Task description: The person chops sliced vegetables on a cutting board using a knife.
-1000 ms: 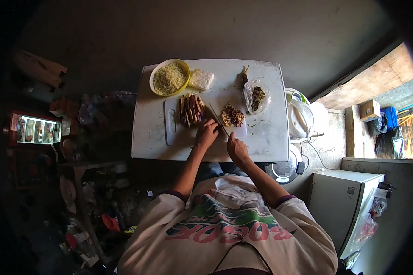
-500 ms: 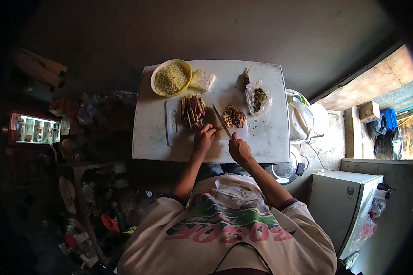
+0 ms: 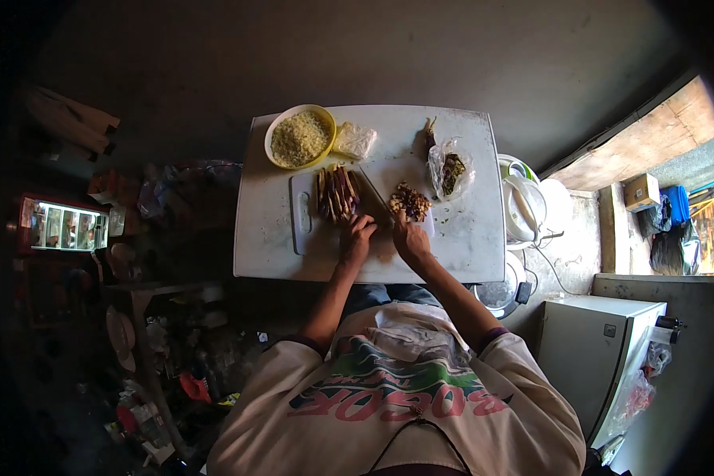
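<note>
My right hand (image 3: pixel 412 243) is closed around the handle of a knife (image 3: pixel 375 190). The blade slants away to the upper left over the white cutting board (image 3: pixel 301 226). My left hand (image 3: pixel 358 238) has its fingers curled at the near end of a bundle of purple and pale strips (image 3: pixel 338 194), which look like cut eggplant. What lies under those fingertips is partly hidden. Just right of the blade sits a pile of small chopped pieces (image 3: pixel 410 203), close to my right knuckles.
A yellow bowl (image 3: pixel 332 136) of pale shredded or grained food stands at the table's back left, beside a clear plastic packet (image 3: pixel 355 140). At the right lie a whole dark eggplant (image 3: pixel 430 136) and a plastic bag with leafy greens (image 3: pixel 453 174). A white fridge (image 3: pixel 583 341) stands lower right.
My right hand and the knife have moved forward, away from my body, and slightly left. My left hand stays near the strips. The whole view has shifted slightly.
</note>
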Motion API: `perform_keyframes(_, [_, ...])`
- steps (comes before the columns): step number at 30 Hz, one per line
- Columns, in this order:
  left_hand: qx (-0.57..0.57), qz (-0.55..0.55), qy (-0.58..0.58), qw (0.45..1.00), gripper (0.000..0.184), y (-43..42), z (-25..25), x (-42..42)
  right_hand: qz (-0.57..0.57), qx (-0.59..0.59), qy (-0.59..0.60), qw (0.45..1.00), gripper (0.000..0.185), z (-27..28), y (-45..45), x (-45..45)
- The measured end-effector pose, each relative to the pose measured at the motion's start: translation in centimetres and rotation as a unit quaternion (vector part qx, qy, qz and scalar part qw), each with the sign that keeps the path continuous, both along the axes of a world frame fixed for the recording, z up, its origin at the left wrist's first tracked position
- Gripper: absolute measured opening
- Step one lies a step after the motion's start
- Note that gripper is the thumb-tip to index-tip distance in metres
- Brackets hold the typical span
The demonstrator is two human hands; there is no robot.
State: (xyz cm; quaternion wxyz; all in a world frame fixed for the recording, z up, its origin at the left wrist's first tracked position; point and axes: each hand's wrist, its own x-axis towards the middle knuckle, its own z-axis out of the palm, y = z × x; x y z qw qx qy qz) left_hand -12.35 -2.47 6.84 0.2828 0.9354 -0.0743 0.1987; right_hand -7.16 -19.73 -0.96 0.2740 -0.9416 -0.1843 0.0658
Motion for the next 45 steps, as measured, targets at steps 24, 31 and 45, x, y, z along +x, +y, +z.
perform_keyframes(24, [0.013, -0.009, -0.012, 1.000, 0.013, 0.1, 0.7, 0.6, 0.012, -0.010, 0.057, 0.998, 0.038, 8.2, 0.6, -0.6])
perform_keyframes(31, [-0.076, 0.034, 0.014, 0.996, 0.015, -0.3, -0.5, -0.8, 0.009, 0.003, 0.035, 0.999, 0.025, 9.5, -0.3, -4.2])
perform_keyframes(45, [-0.128, 0.004, 0.062, 0.990, 0.022, 0.4, -1.3, -0.4, 0.000, 0.036, 0.018, 0.999, 0.036, 0.8, 0.8, -0.4])
